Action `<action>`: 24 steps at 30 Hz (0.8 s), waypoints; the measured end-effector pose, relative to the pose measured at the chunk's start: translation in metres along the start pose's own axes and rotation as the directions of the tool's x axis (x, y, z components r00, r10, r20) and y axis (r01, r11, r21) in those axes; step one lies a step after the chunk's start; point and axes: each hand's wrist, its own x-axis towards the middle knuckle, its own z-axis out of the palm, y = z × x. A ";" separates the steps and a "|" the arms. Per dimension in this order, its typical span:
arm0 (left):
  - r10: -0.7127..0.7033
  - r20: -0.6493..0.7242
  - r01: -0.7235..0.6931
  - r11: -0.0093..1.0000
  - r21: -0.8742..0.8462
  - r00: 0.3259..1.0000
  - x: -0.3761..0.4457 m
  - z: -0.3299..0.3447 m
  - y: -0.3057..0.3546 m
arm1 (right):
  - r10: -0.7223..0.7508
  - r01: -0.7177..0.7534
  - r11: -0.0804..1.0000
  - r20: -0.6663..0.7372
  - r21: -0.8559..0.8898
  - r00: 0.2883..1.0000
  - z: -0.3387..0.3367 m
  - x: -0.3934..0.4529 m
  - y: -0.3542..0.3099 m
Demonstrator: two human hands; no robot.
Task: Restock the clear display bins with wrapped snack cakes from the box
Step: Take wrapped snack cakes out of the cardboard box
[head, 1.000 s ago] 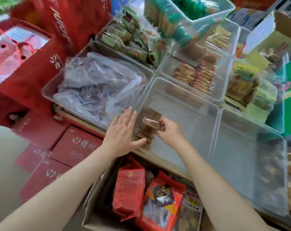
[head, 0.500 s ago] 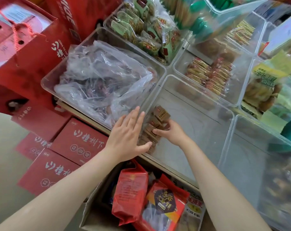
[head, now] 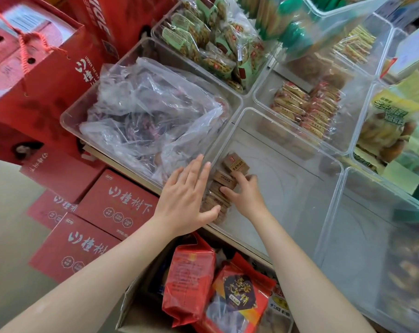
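A row of brown wrapped snack cakes stands against the left wall inside a clear display bin. My right hand is inside the bin with its fingertips pressing against the row of cakes. My left hand lies flat with straight fingers on the outside of the bin's left wall, thumb at the near corner. The topmost cake sits tilted at the far end of the row. A cardboard box with red snack bags stands below the shelf.
A bin holding a crumpled plastic bag sits to the left. Bins of green-labelled and red-wrapped snacks stand behind. A clear bin is at right. Red gift boxes lie stacked on the floor at left.
My right hand set the wrapped cake it held onto the row and now presses the stack. The left hand stayed on the bin wall. The camera moved closer.
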 end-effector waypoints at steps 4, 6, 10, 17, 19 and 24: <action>0.004 -0.012 -0.004 1.000 -0.003 1.000 0.000 0.001 0.000 | -0.002 0.003 0.997 0.012 -0.080 1.000 -0.011 0.012 -0.001; 0.004 -0.016 -0.004 1.000 -0.005 1.000 0.000 0.001 -0.001 | 0.020 -0.014 0.996 0.071 -0.087 0.997 -0.021 0.020 -0.003; 0.002 -0.026 -0.003 1.000 -0.004 1.000 0.000 0.002 -0.001 | 0.042 -0.038 0.998 0.084 -0.047 0.996 -0.030 0.033 -0.009; 0.007 -0.041 -0.008 1.000 -0.005 0.999 0.000 0.002 0.000 | 0.032 -0.031 0.999 0.066 -0.022 0.997 -0.035 0.047 -0.010; 0.008 -0.041 -0.008 1.000 -0.003 0.999 0.000 0.002 -0.001 | 0.062 -0.049 0.992 0.110 -0.115 0.992 -0.037 0.049 -0.011; 0.002 -0.034 -0.002 1.000 -0.011 0.999 0.001 0.002 -0.001 | 0.058 -0.038 0.983 0.107 -0.181 0.993 -0.038 0.047 -0.010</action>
